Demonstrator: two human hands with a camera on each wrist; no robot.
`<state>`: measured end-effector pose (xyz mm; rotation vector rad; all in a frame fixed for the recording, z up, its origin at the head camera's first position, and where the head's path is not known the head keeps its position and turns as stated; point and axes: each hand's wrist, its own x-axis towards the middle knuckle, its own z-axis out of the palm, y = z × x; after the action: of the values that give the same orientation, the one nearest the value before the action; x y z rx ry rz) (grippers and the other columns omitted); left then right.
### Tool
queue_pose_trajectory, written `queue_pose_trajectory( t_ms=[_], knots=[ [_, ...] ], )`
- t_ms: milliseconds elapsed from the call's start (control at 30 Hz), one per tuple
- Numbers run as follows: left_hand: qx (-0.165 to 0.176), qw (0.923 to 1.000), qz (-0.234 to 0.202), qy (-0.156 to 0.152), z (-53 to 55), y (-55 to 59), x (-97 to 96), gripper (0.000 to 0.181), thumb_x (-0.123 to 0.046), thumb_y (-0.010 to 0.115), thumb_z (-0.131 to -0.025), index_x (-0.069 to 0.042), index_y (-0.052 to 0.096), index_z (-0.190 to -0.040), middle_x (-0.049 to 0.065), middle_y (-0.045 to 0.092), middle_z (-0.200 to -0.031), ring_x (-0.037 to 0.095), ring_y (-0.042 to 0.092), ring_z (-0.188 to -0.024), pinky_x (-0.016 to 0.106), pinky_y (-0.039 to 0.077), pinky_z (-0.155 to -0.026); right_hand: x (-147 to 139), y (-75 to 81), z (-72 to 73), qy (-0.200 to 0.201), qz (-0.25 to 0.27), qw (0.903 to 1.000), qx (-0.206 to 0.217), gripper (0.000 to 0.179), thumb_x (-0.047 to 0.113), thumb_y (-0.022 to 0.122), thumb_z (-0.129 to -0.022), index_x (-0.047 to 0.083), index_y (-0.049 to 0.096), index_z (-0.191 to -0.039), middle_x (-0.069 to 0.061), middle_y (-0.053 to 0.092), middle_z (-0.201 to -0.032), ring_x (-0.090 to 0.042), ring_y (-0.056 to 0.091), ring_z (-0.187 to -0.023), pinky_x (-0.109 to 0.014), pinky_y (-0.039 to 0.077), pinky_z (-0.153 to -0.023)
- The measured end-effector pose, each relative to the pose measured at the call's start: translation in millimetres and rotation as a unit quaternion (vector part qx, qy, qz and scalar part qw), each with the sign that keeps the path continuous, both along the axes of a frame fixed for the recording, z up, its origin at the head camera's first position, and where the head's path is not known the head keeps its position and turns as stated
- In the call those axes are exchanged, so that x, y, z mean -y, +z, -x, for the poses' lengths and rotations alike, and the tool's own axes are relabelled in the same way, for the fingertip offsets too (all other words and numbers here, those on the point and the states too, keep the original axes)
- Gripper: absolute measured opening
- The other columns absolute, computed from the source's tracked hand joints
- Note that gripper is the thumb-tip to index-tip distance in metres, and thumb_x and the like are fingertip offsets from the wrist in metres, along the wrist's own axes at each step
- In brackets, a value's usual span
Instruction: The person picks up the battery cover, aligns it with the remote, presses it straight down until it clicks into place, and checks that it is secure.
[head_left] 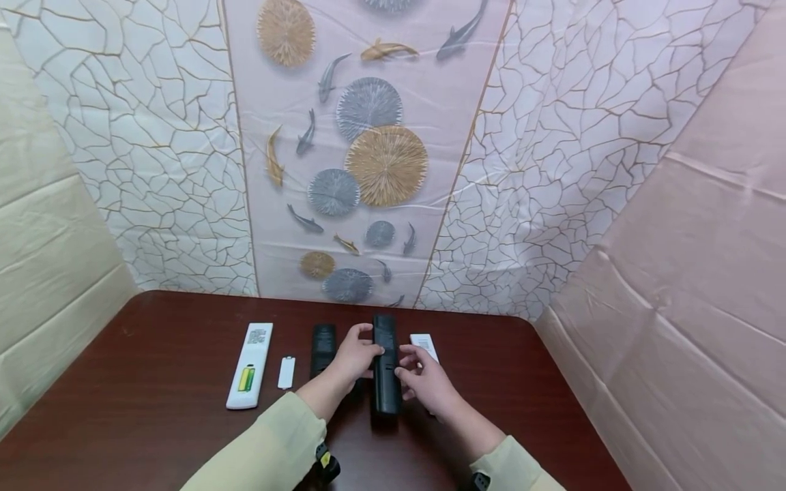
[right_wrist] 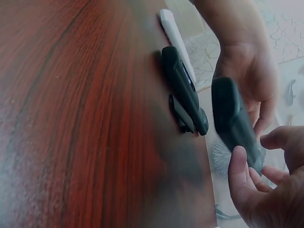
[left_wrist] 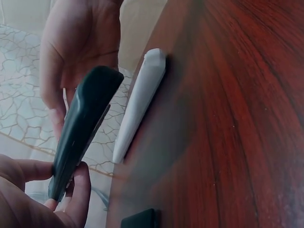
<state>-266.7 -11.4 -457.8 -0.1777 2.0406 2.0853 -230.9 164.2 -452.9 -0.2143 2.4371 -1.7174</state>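
Black remote control [head_left: 387,392], apparently unopened, is gripped by curled left hand [head_left: 353,358] and right hand [head_left: 431,387]. White battery cover [head_left: 286,373] is detached.

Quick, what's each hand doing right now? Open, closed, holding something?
Left hand: holding the raised black remote.
Right hand: at that remote's side; whether it grips cannot be told.
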Motion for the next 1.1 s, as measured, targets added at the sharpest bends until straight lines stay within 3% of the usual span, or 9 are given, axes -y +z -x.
queue_pose_trajectory(
  t_ms=[300, 733, 933, 1100],
  knots=[
    [0.016, 0.9986, 0.047, 0.019, 12.0, -13.6, -15.8, 0.054, -0.005, 0.064, -0.094, -0.010, 0.040, -0.143, 0.021, 0.057, -0.125, 0.034, 0.064, -0.102, 0.044, 0.057, -0.062, -8.9, 1.5, -5.1, -0.008, -0.009, 0.9999, 0.002, 0.044, 0.007, 0.062, -0.097, 0.002, 0.049, -0.139, -0.016, 0.052, -0.116, -0.026, 0.062, -0.080, -0.041, 0.058, -0.061],
    [0.044, 0.9925, 0.103, 0.050, 24.5, -27.1, -27.2, 0.056, 0.000, 0.067, -0.092, -0.004, 0.043, -0.142, 0.028, 0.051, -0.134, 0.041, 0.061, -0.107, 0.043, 0.057, -0.057, -17.3, 2.3, -10.4, -0.014, -0.013, 0.9998, -0.001, 0.037, 0.008, 0.062, -0.097, 0.004, 0.053, -0.133, -0.015, 0.054, -0.115, -0.024, 0.061, -0.078, -0.041, 0.057, -0.061],
    [0.043, 0.9920, 0.111, 0.041, 24.9, -23.4, -30.3, 0.057, 0.001, 0.067, -0.091, -0.003, 0.043, -0.143, 0.028, 0.051, -0.133, 0.041, 0.062, -0.106, 0.042, 0.057, -0.055, -17.1, 21.1, -21.7, -0.012, -0.005, 0.9999, 0.000, 0.036, 0.003, 0.061, -0.096, -0.002, 0.053, -0.130, -0.026, 0.052, -0.117, -0.032, 0.061, -0.080, -0.050, 0.057, -0.064],
    [0.042, 0.9926, 0.111, 0.023, 24.0, -22.0, -33.5, 0.058, -0.004, 0.066, -0.093, -0.003, 0.041, -0.145, 0.029, 0.049, -0.136, 0.040, 0.061, -0.108, 0.042, 0.058, -0.058, -16.7, 36.2, -32.3, -0.012, -0.007, 0.9999, -0.001, 0.034, 0.003, 0.061, -0.096, -0.003, 0.054, -0.129, -0.026, 0.052, -0.116, -0.032, 0.061, -0.080, -0.048, 0.057, -0.065]
  ],
)
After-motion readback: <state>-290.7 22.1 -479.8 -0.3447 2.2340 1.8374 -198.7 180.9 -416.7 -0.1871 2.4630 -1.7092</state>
